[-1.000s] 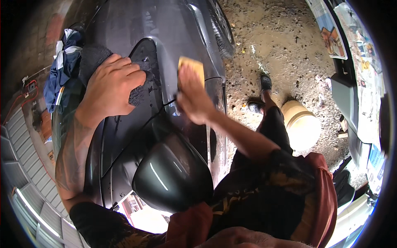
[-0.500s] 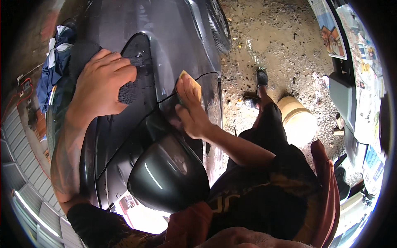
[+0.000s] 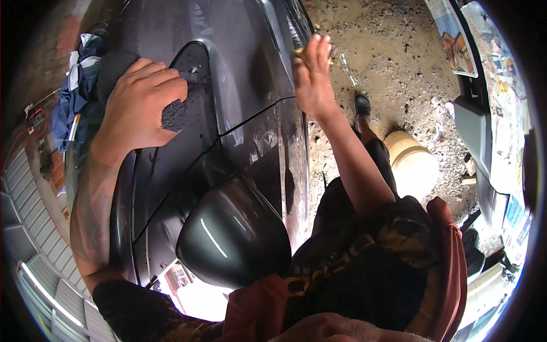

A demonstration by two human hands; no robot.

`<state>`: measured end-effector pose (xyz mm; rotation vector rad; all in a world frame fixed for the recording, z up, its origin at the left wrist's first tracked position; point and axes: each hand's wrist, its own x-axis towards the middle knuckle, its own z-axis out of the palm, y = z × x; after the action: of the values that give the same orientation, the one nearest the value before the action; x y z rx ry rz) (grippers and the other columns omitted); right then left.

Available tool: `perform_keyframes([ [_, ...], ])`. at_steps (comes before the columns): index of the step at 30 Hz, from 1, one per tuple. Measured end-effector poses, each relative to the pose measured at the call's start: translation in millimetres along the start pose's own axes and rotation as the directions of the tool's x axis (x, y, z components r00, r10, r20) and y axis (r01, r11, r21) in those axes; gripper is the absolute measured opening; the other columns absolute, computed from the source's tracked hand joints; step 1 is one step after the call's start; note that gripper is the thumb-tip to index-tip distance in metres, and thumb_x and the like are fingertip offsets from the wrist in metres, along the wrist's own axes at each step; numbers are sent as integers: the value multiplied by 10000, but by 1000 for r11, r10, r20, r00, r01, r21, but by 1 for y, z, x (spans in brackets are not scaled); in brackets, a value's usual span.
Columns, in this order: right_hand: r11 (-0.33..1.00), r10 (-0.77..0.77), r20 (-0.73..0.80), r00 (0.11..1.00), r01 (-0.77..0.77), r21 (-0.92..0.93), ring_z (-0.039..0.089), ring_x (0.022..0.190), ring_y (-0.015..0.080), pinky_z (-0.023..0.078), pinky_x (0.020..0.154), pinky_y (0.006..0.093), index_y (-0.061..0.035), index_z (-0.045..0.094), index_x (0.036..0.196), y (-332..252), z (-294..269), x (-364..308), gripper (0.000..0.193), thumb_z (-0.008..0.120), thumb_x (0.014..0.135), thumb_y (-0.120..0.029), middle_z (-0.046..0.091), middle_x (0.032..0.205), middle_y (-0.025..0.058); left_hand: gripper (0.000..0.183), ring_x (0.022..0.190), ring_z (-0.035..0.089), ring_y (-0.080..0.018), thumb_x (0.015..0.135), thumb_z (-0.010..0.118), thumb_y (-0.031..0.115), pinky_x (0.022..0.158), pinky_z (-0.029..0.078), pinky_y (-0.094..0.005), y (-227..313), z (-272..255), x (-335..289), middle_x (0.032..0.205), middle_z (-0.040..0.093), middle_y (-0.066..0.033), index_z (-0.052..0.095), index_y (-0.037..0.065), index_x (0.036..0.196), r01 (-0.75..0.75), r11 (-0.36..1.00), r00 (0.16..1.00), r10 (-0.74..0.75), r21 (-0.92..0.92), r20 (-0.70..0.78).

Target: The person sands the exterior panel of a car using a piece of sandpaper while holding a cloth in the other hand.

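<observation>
My left hand (image 3: 139, 108) is closed over a porous dark grey sponge (image 3: 174, 115), pressing it against the dark car body (image 3: 239, 62) by the base of the windscreen. Parts of the sponge stick out past the thumb and beyond the knuckles. At the outer edge of the fender, above the front wheel, is my right hand (image 3: 313, 80). Its fingers lie nearly straight over a piece of yellow sandpaper (image 3: 298, 52), of which only a sliver shows. Nearer to me, the glossy black side mirror (image 3: 233, 233) juts out from the car.
A blue and white cloth (image 3: 77, 94) lies on the car's left side. On the wet, gritty ground to the right stands a pale yellow bucket (image 3: 411, 165), close to my leg. Another vehicle (image 3: 473, 122), partly covered with newspaper, borders the right side.
My right hand has moved away from me and to the right, from the panel seam by the mirror to the fender's outer edge, taking the sandpaper along. The left hand has hardly moved.
</observation>
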<state>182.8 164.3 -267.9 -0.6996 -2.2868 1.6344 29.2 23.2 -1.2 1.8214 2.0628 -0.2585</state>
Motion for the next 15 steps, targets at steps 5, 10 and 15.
perform_keyframes([
  [5,979,-192,43,980,195,-63,18,1483,514,80,1195,583,93,68,1530,-32,47,-14,735,450,976,-202,29,1578,372,406,851,560,-307,443,815,97,810,436,-396,-3,13,8,818,564,-81,552,81,752,-4,1000,1000,4,10,-11],
  [10,884,-251,81,965,194,426,54,1482,505,32,1209,528,146,163,1496,-55,75,-79,654,418,998,-193,102,1564,381,407,874,572,-302,437,814,104,829,444,-387,3,0,3,819,577,-62,562,94,757,21,999,1000,-22,47,20],
  [15,951,-50,177,983,-7,309,17,1509,435,26,1218,494,89,123,1533,-9,83,-74,661,359,1017,-251,79,1606,307,391,871,573,-300,456,814,100,834,441,-388,1,8,17,815,571,-63,566,93,759,-35,999,998,37,37,-49],
])
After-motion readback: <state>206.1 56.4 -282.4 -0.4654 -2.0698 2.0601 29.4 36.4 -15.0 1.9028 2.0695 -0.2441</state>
